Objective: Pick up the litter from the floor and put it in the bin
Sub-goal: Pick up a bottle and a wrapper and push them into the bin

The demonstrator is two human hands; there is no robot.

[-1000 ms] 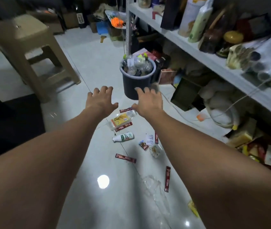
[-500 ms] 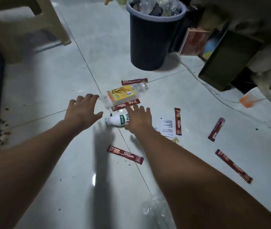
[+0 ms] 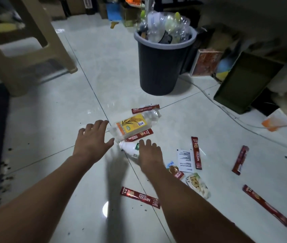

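Hands both released at frame centre: left hand (image 3: 92,139) should wrap the yellow-labelled bottle (image 3: 134,126) mid-body, right hand (image 3: 150,155) the white bottle (image 3: 129,149) under its fingers.

Pale glossy tiled floor (image 3: 104,76), dark bin (image 3: 162,67) standing upright, clear yellow-labelled bottle (image 3: 134,126) on its side, small white bottle (image 3: 128,148) just beside it, 6 red sachets (image 3: 140,197) scattered, white paper slip (image 3: 184,160), printed snack wrapper (image 3: 198,185), beige stool (image 3: 58,55), thin cable (image 3: 233,118)

One head-worn wide-angle view, tilted forward and down at the floor (image 3: 209,120) from close above. The bin (image 3: 163,67) stands farther ahead, near the top of frame.
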